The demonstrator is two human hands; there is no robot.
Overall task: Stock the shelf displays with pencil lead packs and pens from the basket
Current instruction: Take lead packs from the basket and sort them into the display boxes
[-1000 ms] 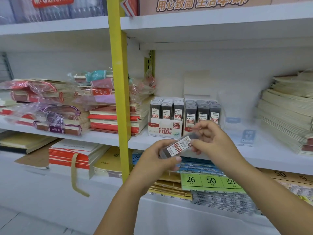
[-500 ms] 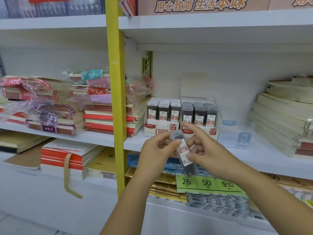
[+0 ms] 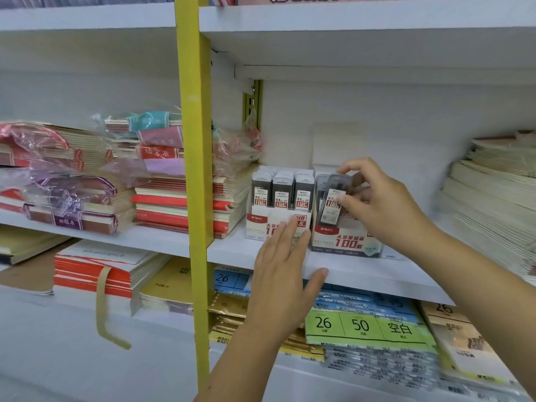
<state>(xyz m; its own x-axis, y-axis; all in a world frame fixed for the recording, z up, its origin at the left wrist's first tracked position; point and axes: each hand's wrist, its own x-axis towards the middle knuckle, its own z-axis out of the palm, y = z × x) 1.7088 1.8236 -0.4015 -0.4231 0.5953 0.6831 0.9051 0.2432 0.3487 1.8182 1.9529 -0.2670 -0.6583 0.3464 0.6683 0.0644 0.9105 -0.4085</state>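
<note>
Your right hand point(image 3: 380, 204) is up at the middle shelf point(image 3: 232, 250), fingers pinching one pencil lead pack point(image 3: 330, 204) by its upper end. Pack is upright, slightly tilted, label facing you, at the front row of the right display box point(image 3: 345, 242), the one marked 100. Whether the pack's lower end sits inside the box: cannot tell, blurred.

Your left hand point(image 3: 285, 256) is released and holds nothing. Its fingers are straight and together, laid across the front of the left display box point(image 3: 261, 224) marked HB 0.5; thumb spread toward the shelf's front edge.

Boxes stand side by side, rows of dark upright packs in each.

Left of them, past the yellow upright point(image 3: 193, 169): stacked notebooks point(image 3: 174, 204), some in loose plastic wrap. Right of the boxes: pale paper stacks point(image 3: 493, 204). Shelf below: green sheets point(image 3: 362, 326) printed 26 and 50
</note>
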